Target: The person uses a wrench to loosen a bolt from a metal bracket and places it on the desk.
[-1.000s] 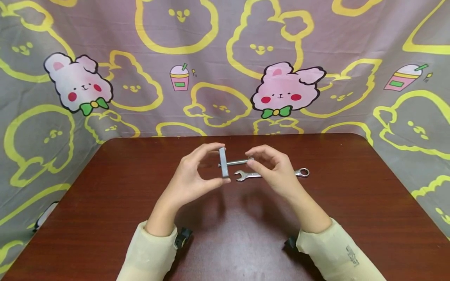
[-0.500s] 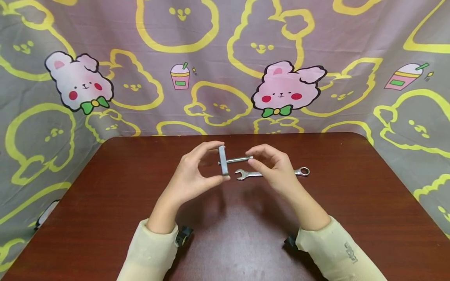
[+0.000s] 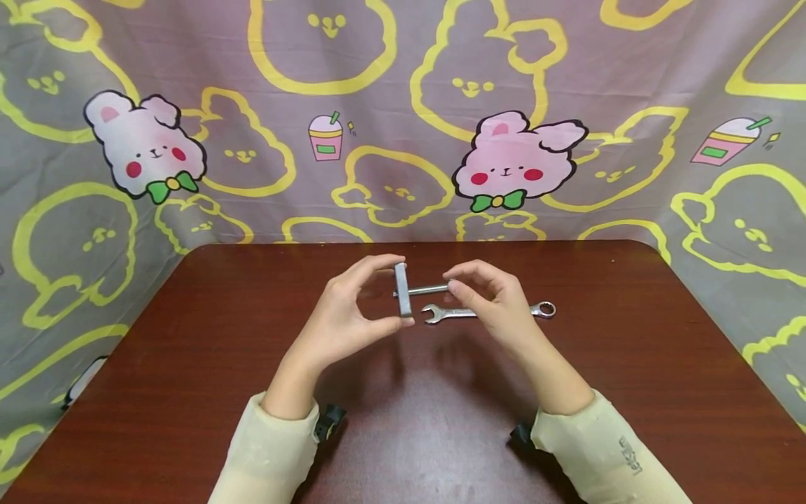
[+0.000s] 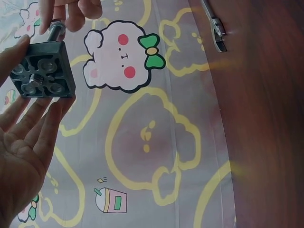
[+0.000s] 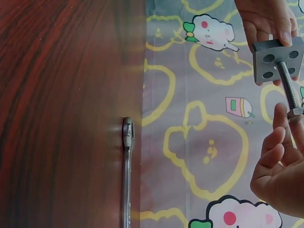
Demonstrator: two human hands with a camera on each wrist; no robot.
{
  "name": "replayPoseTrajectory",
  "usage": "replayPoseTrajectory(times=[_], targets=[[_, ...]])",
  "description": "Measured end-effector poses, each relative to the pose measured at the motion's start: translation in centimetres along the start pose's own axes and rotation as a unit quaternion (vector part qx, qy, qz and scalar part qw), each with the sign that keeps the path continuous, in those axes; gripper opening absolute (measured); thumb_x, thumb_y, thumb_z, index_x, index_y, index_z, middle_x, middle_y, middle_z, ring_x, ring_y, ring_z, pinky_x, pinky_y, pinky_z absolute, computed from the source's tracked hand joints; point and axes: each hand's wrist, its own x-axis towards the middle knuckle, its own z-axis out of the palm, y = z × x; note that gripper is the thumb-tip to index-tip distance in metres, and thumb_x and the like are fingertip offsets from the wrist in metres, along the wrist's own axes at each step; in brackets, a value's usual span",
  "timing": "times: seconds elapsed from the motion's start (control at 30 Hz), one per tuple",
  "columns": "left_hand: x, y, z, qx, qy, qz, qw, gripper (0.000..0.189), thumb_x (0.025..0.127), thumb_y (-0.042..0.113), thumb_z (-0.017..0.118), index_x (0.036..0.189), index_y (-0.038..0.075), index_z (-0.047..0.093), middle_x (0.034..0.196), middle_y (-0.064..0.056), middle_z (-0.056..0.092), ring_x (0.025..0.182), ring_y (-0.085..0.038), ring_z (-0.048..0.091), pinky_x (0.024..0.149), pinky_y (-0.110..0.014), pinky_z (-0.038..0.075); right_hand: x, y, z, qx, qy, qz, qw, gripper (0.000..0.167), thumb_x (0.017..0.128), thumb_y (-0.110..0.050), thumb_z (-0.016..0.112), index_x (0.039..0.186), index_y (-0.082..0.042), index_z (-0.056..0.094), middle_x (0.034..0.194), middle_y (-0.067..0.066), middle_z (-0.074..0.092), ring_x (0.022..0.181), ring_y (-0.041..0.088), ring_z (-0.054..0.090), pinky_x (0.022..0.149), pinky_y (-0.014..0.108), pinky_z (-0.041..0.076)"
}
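In the head view my left hand holds a square grey metal plate upright by its edges, thumb below and fingers above. Several round holes show in the plate in the right wrist view. A threaded bolt runs through its middle, and the bolt's tip sticks out a little on the left side. My right hand pinches the bolt's other end, where a hex-shaped part shows. Thumb and fingers partly hide that end. Both hands hover above the table.
A combination wrench lies on the brown table behind the right hand, which covers part of its shank. Its ring end points right. A patterned cloth hangs beyond the table's back edge.
Right thumb and fingertips shift slightly at the bolt's end, covering more of it than half a second ago. The left hand keeps its grip on the plate; the wrench stays put.
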Motion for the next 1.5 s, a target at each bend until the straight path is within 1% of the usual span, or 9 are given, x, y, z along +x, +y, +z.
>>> replayPoseTrajectory(times=[0.17, 0.27, 0.37, 0.5, 0.6, 0.83, 1.07, 1.3, 1.5], targets=[[-0.07, 0.2, 0.03, 0.003, 0.001, -0.001, 1.0, 0.074, 0.066, 0.007, 0.092, 0.132, 0.011, 0.058, 0.119, -0.002, 0.067, 0.107, -0.017, 0.068, 0.092, -0.03, 0.059, 0.06, 0.03, 0.02, 0.009, 0.002, 0.004, 1.0, 0.018, 0.099, -0.011, 0.059, 0.109, 0.003, 0.066, 0.076, -0.008, 0.068, 0.073, 0.011, 0.07, 0.066, 0.022, 0.056], [-0.08, 0.28, 0.05, 0.004, -0.001, -0.001, 1.0, 0.074, 0.066, 0.007, 0.092, 0.132, 0.011, 0.057, 0.119, -0.002, 0.067, 0.107, -0.016, 0.068, 0.092, -0.031, 0.059, 0.07, 0.11, 0.08, 0.01, 0.012, 0.0, 0.9999, 0.018, 0.1, -0.012, 0.059, 0.107, 0.003, 0.066, 0.077, -0.009, 0.067, 0.07, 0.01, 0.069, 0.065, 0.021, 0.056], [-0.08, 0.34, -0.02, 0.012, 0.001, 0.0, 0.9999, 0.074, 0.066, 0.008, 0.092, 0.132, 0.011, 0.058, 0.119, -0.004, 0.067, 0.108, -0.015, 0.067, 0.09, -0.034, 0.06, 0.1, 0.16, 0.15, 0.009, 0.019, -0.016, 0.9997, 0.018, 0.097, -0.007, 0.062, 0.111, 0.004, 0.064, 0.083, -0.011, 0.069, 0.075, 0.009, 0.069, 0.072, 0.02, 0.057], [-0.14, 0.3, -0.19, 0.031, 0.007, -0.004, 0.9995, 0.074, 0.066, 0.01, 0.092, 0.132, 0.012, 0.058, 0.118, -0.002, 0.067, 0.11, -0.015, 0.065, 0.088, -0.035, 0.06, 0.12, 0.1, 0.27, 0.0, 0.011, -0.059, 0.9982, 0.032, 0.089, 0.006, 0.067, 0.12, 0.004, 0.06, 0.095, -0.01, 0.07, 0.089, 0.009, 0.067, 0.078, 0.019, 0.054], [-0.16, 0.27, -0.27, 0.037, 0.008, -0.009, 0.9993, 0.074, 0.067, 0.01, 0.092, 0.132, 0.013, 0.058, 0.119, 0.001, 0.067, 0.11, -0.014, 0.065, 0.088, -0.034, 0.06, 0.08, -0.09, 0.32, -0.012, 0.002, -0.075, 0.9971, 0.034, 0.087, 0.009, 0.068, 0.119, 0.003, 0.061, 0.101, -0.01, 0.069, 0.092, 0.007, 0.065, 0.078, 0.02, 0.053], [-0.21, 0.32, -0.35, 0.029, 0.006, -0.006, 0.9995, 0.072, 0.068, 0.01, 0.091, 0.132, 0.013, 0.058, 0.119, 0.001, 0.067, 0.111, -0.015, 0.065, 0.088, -0.034, 0.06, 0.1, -0.27, 0.19, -0.019, -0.015, -0.043, 0.9988, 0.025, 0.087, 0.004, 0.07, 0.112, 0.004, 0.064, 0.094, -0.015, 0.069, 0.087, 0.007, 0.065, 0.075, 0.02, 0.054], [-0.2, 0.33, -0.26, 0.009, 0.002, -0.004, 1.0, 0.074, 0.067, 0.007, 0.091, 0.132, 0.012, 0.057, 0.12, -0.004, 0.067, 0.109, -0.016, 0.067, 0.089, -0.033, 0.06, -0.04, -0.23, 0.13, 0.016, -0.017, 0.002, 0.9997, 0.019, 0.098, -0.006, 0.06, 0.113, 0.005, 0.062, 0.079, -0.007, 0.068, 0.075, 0.011, 0.07, 0.068, 0.022, 0.056], [-0.09, 0.21, 0.03, -0.017, -0.002, 0.004, 0.9999, 0.074, 0.067, 0.004, 0.091, 0.132, 0.01, 0.057, 0.12, -0.004, 0.067, 0.1, -0.017, 0.071, 0.089, -0.028, 0.059, -0.06, -0.18, 0.28, 0.018, 0.014, -0.005, 0.9997, 0.021, 0.102, -0.011, 0.053, 0.107, 0.005, 0.065, 0.071, -0.005, 0.063, 0.067, 0.01, 0.061, 0.063, 0.02, 0.055], [0.01, 0.24, 0.03, -0.015, -0.01, 0.001, 0.9998, 0.074, 0.067, 0.004, 0.09, 0.132, 0.01, 0.056, 0.122, -0.004, 0.066, 0.099, -0.016, 0.071, 0.09, -0.029, 0.059, -0.05, -0.16, 0.25, 0.017, 0.027, -0.014, 0.9994, 0.016, 0.097, -0.007, 0.061, 0.104, 0.008, 0.065, 0.076, -0.006, 0.066, 0.068, 0.007, 0.064, 0.065, 0.02, 0.057]])
